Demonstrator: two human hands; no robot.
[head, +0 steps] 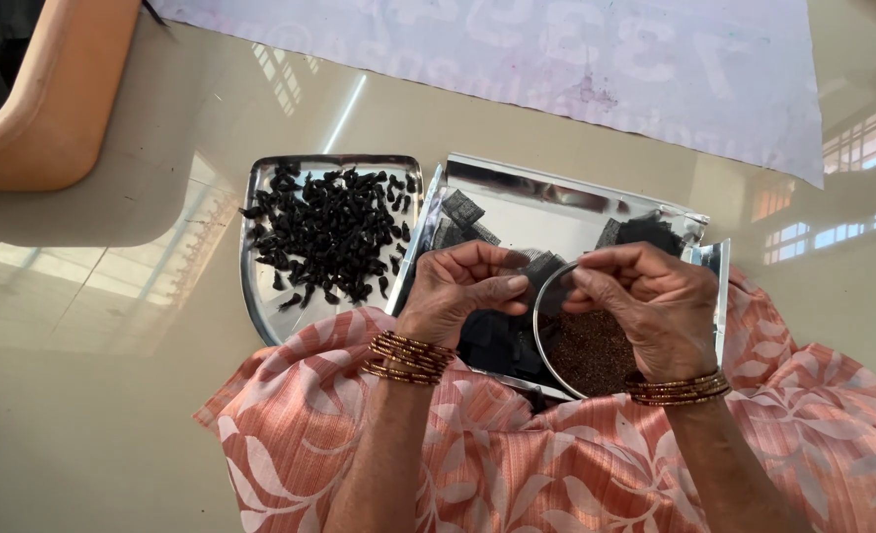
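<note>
Black piece pinched between fingers of both hands, left and right, above steel tray, beside bowl rim.

- A pale sheet of paper lay across the far side of the glossy beige floor.
- An orange curved chair edge stood at the far left corner.
- Window reflections showed on the right.

You see black rolled pieces on the shiny silver tray at left. Dark reddish-brown powder fills the steel bowl. Near you lies peach cloth with a white leaf pattern, gold-brown bangles above it.
</note>
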